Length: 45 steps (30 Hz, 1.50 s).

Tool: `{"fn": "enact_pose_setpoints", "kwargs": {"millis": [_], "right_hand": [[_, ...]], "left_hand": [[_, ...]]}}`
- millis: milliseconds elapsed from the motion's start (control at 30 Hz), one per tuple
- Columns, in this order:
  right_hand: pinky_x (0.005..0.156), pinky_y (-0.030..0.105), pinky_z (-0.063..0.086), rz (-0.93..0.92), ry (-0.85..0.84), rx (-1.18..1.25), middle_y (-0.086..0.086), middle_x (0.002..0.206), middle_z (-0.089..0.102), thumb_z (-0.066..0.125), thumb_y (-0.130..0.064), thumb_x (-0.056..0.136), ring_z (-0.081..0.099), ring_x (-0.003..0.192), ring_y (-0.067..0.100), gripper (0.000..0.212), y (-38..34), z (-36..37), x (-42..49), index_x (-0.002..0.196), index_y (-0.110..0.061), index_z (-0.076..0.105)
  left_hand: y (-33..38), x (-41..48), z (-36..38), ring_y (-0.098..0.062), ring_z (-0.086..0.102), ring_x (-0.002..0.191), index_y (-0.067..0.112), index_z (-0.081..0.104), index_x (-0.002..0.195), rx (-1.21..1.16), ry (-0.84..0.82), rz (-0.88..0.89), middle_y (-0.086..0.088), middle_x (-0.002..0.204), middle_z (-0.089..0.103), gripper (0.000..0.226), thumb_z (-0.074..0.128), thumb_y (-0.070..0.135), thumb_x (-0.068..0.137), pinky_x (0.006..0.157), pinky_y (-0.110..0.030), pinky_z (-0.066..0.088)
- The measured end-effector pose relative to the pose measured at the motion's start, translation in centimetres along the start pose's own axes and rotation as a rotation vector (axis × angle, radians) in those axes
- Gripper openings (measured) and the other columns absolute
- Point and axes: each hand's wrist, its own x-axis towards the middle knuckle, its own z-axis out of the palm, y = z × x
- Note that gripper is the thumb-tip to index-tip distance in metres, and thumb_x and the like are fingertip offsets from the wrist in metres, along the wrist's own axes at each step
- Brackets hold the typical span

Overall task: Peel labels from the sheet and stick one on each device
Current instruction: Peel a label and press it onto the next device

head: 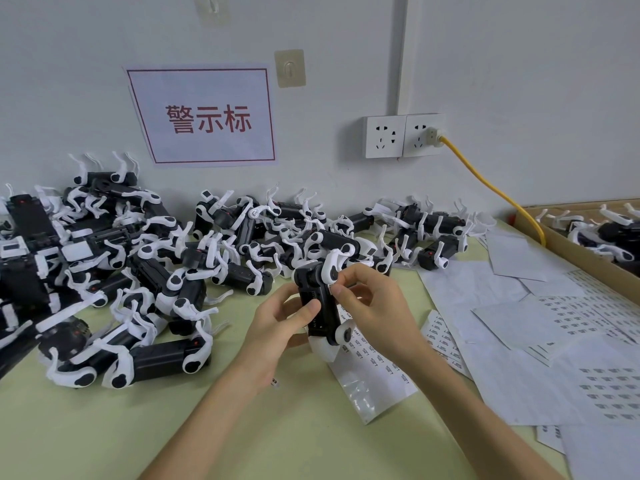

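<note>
Left hand (287, 327) grips the device (317, 306); right hand (374, 306) pinches its side. Sticking step, seemingly; next, press label flat.

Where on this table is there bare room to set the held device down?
Bare tabletop lies front-left, between the device pile and the left forearm. Crowded: the pile across the back, label sheets covering the right side.

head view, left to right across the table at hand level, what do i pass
device pile → left hand → device → right hand → label sheets → box
</note>
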Motion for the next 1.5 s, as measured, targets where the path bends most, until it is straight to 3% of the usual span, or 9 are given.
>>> {"fn": "enact_pose_setpoints", "kwargs": {"millis": [200, 400, 600, 767, 1000, 1233, 1400, 1500], "right_hand": [[0.069, 0.024, 0.052, 0.029, 0.015, 0.005, -0.013, 0.080, 0.070, 0.069, -0.017, 0.095, 0.068, 0.075, 0.008, 0.016, -0.1, 0.0, 0.0, 0.082, -0.024, 0.065], [0.079, 0.041, 0.060, 0.118, 0.009, 0.063, 0.000, 0.078, 0.075, 0.075, -0.017, 0.091, 0.073, 0.078, 0.018, 0.016, 0.3, -0.4, 0.2, 0.076, -0.017, 0.069], [0.068, 0.027, 0.052, 0.282, -0.033, 0.257, 0.005, 0.067, 0.070, 0.084, -0.030, 0.083, 0.064, 0.066, 0.016, 0.033, 0.1, -1.1, 0.5, 0.068, -0.011, 0.061], [0.067, 0.024, 0.047, 0.297, -0.188, 0.528, 0.007, 0.078, 0.060, 0.067, -0.017, 0.097, 0.055, 0.066, 0.015, 0.016, -0.3, -0.9, 0.4, 0.083, -0.010, 0.063], [0.059, 0.022, 0.040, 0.223, -0.223, 0.450, 0.011, 0.074, 0.056, 0.075, -0.024, 0.091, 0.047, 0.060, 0.015, 0.028, -0.6, -0.9, 0.1, 0.075, -0.012, 0.055], [0.062, 0.026, 0.037, 0.210, -0.311, 0.537, 0.015, 0.081, 0.054, 0.072, -0.025, 0.086, 0.047, 0.063, 0.016, 0.028, -0.7, -1.2, 0.1, 0.084, -0.003, 0.055], [0.063, 0.027, 0.036, 0.210, -0.301, 0.564, 0.011, 0.075, 0.053, 0.072, -0.026, 0.085, 0.046, 0.064, 0.017, 0.032, -0.5, -1.1, 0.1, 0.086, 0.002, 0.056], [0.063, 0.027, 0.037, 0.198, -0.309, 0.578, 0.015, 0.081, 0.052, 0.070, -0.026, 0.088, 0.045, 0.068, 0.020, 0.030, -0.5, -1.1, 0.1, 0.077, -0.005, 0.052]], "left_hand": [[0.1, -0.1, -0.1, -0.023, 0.074, 0.103, 0.028, 0.070, 0.116, 0.023, -0.018, 0.013, -0.005, 0.110, 0.077, 0.034, 0.076, 0.035, 0.083, 0.074, -0.026, 0.058], [-0.1, -0.1, -0.1, -0.022, 0.074, 0.103, 0.027, 0.069, 0.117, 0.055, -0.028, 0.024, -0.004, 0.112, 0.077, 0.035, 0.074, 0.034, 0.083, 0.076, -0.025, 0.058], [0.1, -0.2, 0.0, -0.027, 0.073, 0.107, 0.027, 0.069, 0.124, -0.004, -0.075, -0.011, -0.009, 0.120, 0.074, 0.040, 0.072, 0.038, 0.085, 0.080, -0.035, 0.058], [0.5, -0.6, 0.5, -0.022, 0.075, 0.094, 0.026, 0.077, 0.115, -0.120, -0.176, -0.103, -0.011, 0.116, 0.076, 0.043, 0.071, 0.052, 0.082, 0.070, -0.029, 0.059], [0.7, -0.8, 0.4, -0.023, 0.073, 0.099, 0.024, 0.074, 0.120, -0.075, -0.233, -0.109, -0.013, 0.119, 0.074, 0.048, 0.071, 0.056, 0.084, 0.075, -0.029, 0.059], [1.1, -0.7, -0.1, -0.025, 0.069, 0.112, 0.023, 0.072, 0.124, -0.104, -0.282, -0.086, -0.013, 0.126, 0.072, 0.061, 0.079, 0.063, 0.079, 0.096, -0.037, 0.054], [1.0, -0.7, -0.3, -0.026, 0.068, 0.114, 0.022, 0.071, 0.127, -0.106, -0.290, -0.077, -0.014, 0.127, 0.071, 0.061, 0.076, 0.062, 0.081, 0.099, -0.037, 0.053], [1.2, -0.8, -0.3, -0.021, 0.069, 0.110, 0.023, 0.073, 0.124, -0.106, -0.279, -0.080, -0.010, 0.123, 0.073, 0.054, 0.076, 0.057, 0.083, 0.094, -0.031, 0.056]]}}
